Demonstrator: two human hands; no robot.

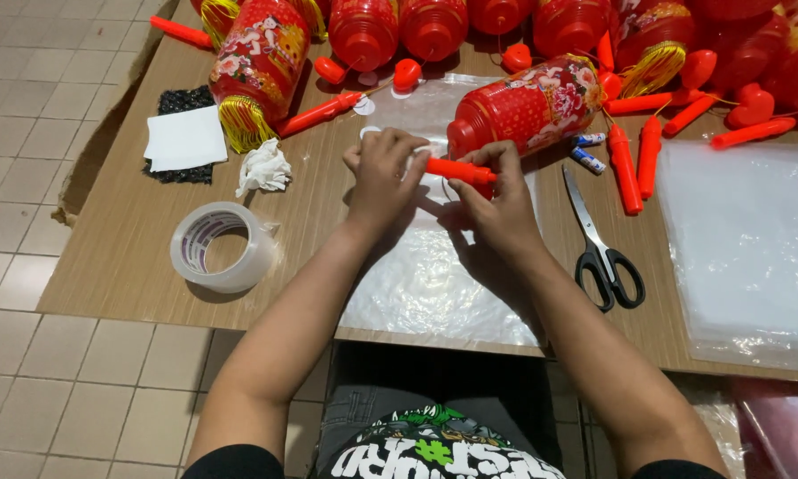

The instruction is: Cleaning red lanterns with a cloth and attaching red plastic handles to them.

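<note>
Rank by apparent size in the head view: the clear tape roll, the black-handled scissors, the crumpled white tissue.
1. clear tape roll
2. black-handled scissors, close to the roll, so unsure
3. crumpled white tissue, clearly smallest

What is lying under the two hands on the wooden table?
A clear plastic bag lies flat on the wooden table, under the left hand and right hand, which hold a red plastic stick. The hands cover the bag's upper part.

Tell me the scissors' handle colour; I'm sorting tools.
Black handles on the scissors, clearest in the head view.
</note>
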